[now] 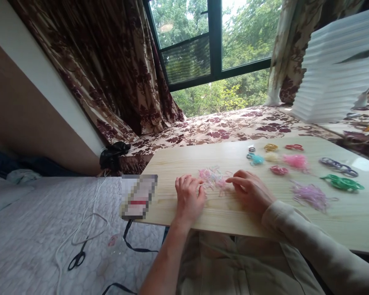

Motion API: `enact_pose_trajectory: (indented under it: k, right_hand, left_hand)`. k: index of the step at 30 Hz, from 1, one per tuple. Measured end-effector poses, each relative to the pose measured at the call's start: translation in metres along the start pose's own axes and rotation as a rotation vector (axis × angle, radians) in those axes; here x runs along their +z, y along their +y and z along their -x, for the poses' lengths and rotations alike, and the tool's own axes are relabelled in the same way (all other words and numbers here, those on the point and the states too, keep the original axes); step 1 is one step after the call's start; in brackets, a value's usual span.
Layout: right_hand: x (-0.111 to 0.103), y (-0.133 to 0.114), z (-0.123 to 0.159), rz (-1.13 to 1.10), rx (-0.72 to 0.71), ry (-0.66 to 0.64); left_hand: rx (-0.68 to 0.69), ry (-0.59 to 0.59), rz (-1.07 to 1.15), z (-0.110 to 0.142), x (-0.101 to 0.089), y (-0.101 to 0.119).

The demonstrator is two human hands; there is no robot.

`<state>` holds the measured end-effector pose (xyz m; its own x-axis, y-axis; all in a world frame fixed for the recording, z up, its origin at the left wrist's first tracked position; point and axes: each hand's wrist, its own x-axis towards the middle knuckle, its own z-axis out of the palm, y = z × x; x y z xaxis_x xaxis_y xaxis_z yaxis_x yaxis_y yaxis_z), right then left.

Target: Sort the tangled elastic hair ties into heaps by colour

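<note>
A loose pile of mixed pastel elastic bands (213, 179), pink, white and bluish, lies on the pale wooden table (172, 157) between my hands. My left hand (190, 196) rests palm down at the pile's left edge, fingers a little apart, holding nothing I can make out. On the other side, my right hand (250, 189) reaches in with its index finger stretched out to the pink strands. Its other fingers are bent and its thumb is partly hidden. Sorted by colour to the right are a lilac bunch (310, 196), a bright pink bunch (296, 162) and a turquoise bunch (256, 159).
Green bands (342, 182), dark purple hair ties (338, 166), yellow bands (270, 147) and red bands (294, 147) sit farther right. A blurred-out flat object (140, 196) lies at the table's left edge. Scissors (77, 260) and a white cable (80, 229) are on the bed.
</note>
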<state>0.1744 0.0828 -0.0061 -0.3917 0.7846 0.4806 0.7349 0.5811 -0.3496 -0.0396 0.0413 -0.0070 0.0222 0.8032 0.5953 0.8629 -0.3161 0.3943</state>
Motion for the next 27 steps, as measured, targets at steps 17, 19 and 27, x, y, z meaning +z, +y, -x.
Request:
enact_pose_trajectory:
  k: [17,19,27]
  right_hand:
    - [0.0031,0.0059,0.0062,-0.022,-0.146,0.112]
    - [0.0046,0.007,0.0066,-0.014,-0.125,0.104]
    - [0.0042,0.0047,0.0076,-0.01,-0.079,0.1]
  left_hand:
    - [0.23,-0.227,0.066,0.0017,-0.0091,0.0082]
    - [0.263,-0.27,0.055,0.0014,-0.0092,0.0087]
    - [0.234,-0.2,0.068,0.0019,-0.0054,0.0059]
